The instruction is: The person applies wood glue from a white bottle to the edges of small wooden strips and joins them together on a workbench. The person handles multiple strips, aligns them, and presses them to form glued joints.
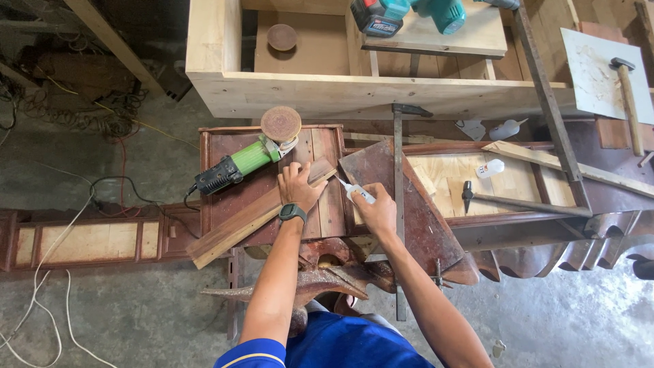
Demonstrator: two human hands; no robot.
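My left hand (298, 187) presses down on the upper end of a long dark wooden strip (252, 219) that lies slanted across a reddish-brown furniture piece (320, 211). A watch sits on that wrist. My right hand (375, 210) grips a small white glue bottle (357, 191), its nozzle aimed at the strip's end just right of my left fingers. A green and black angle grinder (246, 159) with a round sanding disc lies just above my left hand.
A metal bar clamp (398, 184) runs upright beside my right hand. To the right lie a hammer (507, 202), two more white glue bottles (490, 168) and a mallet (628, 95). A pale wooden cabinet (368, 92) holds teal cordless tools (409, 13). Cables trail on the concrete floor (102, 313).
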